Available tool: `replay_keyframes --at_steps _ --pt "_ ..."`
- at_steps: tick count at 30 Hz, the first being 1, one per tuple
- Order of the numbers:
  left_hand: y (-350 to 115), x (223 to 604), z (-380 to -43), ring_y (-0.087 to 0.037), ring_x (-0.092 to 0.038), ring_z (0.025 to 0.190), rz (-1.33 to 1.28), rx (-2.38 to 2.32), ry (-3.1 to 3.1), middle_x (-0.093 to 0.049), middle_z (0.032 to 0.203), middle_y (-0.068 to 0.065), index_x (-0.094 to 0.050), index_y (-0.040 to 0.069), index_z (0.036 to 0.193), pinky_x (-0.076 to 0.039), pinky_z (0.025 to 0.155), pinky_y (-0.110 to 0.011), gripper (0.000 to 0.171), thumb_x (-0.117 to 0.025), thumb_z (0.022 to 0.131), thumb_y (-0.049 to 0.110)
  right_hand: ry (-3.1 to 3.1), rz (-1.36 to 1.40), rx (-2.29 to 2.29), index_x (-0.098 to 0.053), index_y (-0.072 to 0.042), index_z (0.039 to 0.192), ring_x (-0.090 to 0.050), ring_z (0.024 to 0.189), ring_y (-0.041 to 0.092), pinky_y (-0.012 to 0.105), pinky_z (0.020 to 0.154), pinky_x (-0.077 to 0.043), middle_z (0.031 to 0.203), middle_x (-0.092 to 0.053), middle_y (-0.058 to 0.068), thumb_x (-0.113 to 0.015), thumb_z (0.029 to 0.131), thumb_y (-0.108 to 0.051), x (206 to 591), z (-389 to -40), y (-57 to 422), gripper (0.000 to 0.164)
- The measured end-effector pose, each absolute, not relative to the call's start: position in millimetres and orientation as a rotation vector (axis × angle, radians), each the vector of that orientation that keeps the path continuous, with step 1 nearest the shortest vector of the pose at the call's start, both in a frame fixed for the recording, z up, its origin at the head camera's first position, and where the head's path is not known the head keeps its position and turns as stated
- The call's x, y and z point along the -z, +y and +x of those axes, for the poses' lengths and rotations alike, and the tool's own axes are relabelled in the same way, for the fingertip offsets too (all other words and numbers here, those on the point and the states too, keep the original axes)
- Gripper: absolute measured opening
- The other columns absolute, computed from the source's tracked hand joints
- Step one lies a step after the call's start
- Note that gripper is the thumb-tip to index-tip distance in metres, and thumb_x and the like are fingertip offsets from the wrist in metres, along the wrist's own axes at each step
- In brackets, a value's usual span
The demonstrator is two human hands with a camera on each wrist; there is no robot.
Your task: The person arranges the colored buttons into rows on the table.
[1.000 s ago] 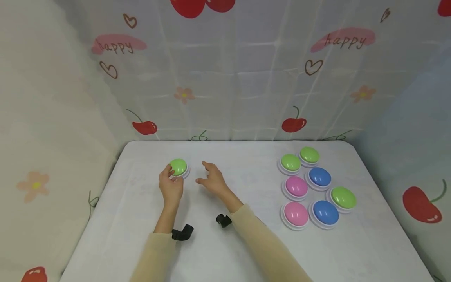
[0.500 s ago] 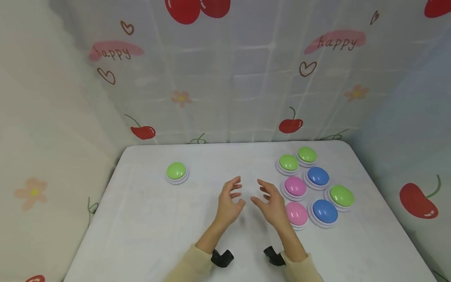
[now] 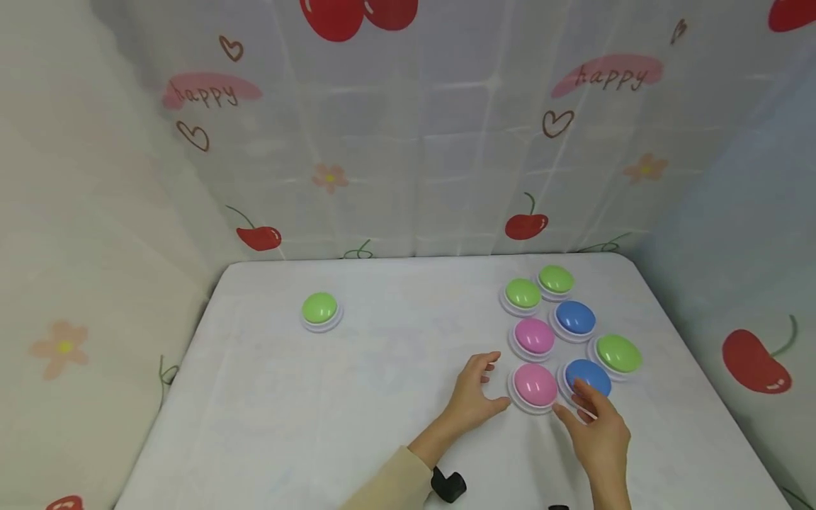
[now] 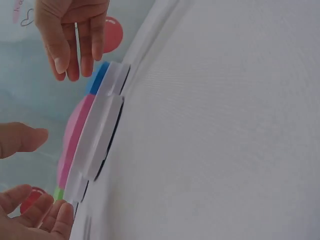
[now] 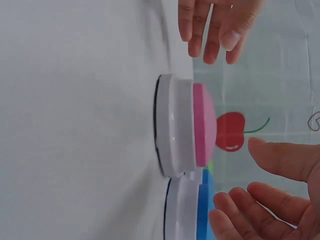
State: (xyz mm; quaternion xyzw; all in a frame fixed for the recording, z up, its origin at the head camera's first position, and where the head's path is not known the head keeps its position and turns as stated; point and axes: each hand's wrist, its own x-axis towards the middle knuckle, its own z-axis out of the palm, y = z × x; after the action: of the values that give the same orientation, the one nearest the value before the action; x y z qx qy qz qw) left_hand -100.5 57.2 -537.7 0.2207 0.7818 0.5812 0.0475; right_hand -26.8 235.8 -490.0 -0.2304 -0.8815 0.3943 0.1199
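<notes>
A push button with a pink dome [image 3: 535, 384] on a round white base sits on the white table between my two hands. My left hand [image 3: 470, 400] is at its left side, fingers apart and thumb toward the base. On the other side, my right hand [image 3: 599, 435] has its thumb near the base, while its fingers overlap the front blue button [image 3: 589, 372] in the head view. Both wrist views show a gap between the fingers and the pink dome [image 4: 75, 135]. Neither hand holds anything.
Behind stand another pink button [image 3: 535, 336], a second blue button [image 3: 576, 317] and several green buttons, one [image 3: 618, 353] at the right. A lone green button [image 3: 320, 309] sits at the far left. A printed curtain [image 3: 414, 142] rises behind the table [image 3: 382, 425].
My left hand has let go of the lone green button at the left. Both hands have moved right across the table to either side of the front pink button.
</notes>
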Motion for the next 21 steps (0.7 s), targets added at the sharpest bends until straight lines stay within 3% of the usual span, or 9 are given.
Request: replay_keyframes --at_steps 3,6,14,21 --pt "64 542 -103 -0.026 -0.054 0.118 0.654 -1.717 2.391 -0.053 0.135 -0.015 -0.047 0.001 0.139 -0.05 0.099 -0.025 0.074 -0.08 0.073 0.004 -2.638 -0.74 -1.189 -0.054 0.005 0.134 -0.061 0.113 0.04 0.021 0.089 -0.055 0.124 -0.062 0.028 -0.076 0.081 -0.006 497 -26 240 0.059" --pt "70 548 -105 -0.024 -0.053 0.119 0.628 -1.664 2.406 -0.053 0.135 -0.011 -0.047 0.003 0.14 -0.049 0.099 -0.023 0.076 -0.082 0.072 0.006 -2.692 -0.745 -1.214 -0.051 0.007 0.134 -0.059 0.116 0.044 0.049 0.096 -0.048 0.127 -0.059 0.03 -0.075 0.081 -0.006 507 -27 242 0.06" --pt "81 557 -108 -0.017 -0.052 0.121 0.68 -1.425 2.521 -0.054 0.136 -0.007 -0.046 0.006 0.141 -0.046 0.101 -0.02 0.079 -0.085 0.072 0.015 -2.756 -0.661 -1.261 -0.047 0.01 0.137 -0.057 0.118 0.044 0.048 0.098 -0.048 0.131 -0.055 0.032 -0.075 0.08 -0.006 518 -32 241 0.065" --pt "87 561 -108 -0.016 -0.051 0.118 0.844 -1.076 2.806 -0.06 0.127 -0.003 -0.057 0.007 0.131 -0.042 0.105 -0.022 0.07 -0.085 0.072 0.03 -2.702 -0.504 -1.165 -0.051 0.016 0.129 -0.059 0.107 0.047 0.046 0.089 -0.054 0.117 -0.056 0.036 -0.079 0.073 0.001 524 -36 235 0.063"
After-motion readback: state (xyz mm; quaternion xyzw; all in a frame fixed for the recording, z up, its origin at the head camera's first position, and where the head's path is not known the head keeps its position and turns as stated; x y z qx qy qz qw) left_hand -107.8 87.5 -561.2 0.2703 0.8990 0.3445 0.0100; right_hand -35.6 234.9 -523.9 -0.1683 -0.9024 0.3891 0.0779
